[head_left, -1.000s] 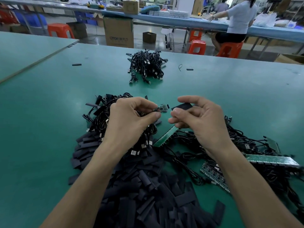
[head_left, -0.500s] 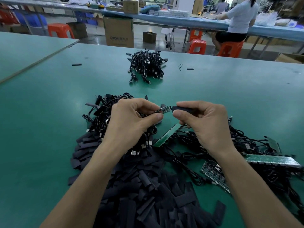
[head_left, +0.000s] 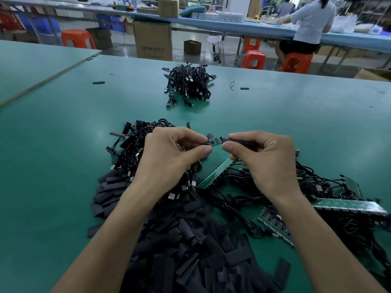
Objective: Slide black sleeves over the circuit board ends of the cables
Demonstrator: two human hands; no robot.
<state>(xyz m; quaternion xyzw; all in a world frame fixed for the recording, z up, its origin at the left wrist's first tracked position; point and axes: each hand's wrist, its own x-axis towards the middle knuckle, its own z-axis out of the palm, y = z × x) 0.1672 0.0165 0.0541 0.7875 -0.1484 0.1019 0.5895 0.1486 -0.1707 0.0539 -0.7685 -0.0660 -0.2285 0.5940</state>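
My left hand pinches a black cable just behind its small green circuit board, which points to the right. My right hand pinches a black sleeve between thumb and forefinger, its open mouth touching the tip of the board. Both hands hover above the green table. A big heap of loose black sleeves lies under my forearms. Tangled black cables lie behind my left hand.
A bundle of black cables sits farther back on the table. Green circuit board strips with cables spread out at the right. Two stray sleeves lie far off. A person sits at another bench behind.
My right hand has turned the sleeve end-on and brought it left until its mouth meets the board's tip. My left hand has kept the cable nearly still.
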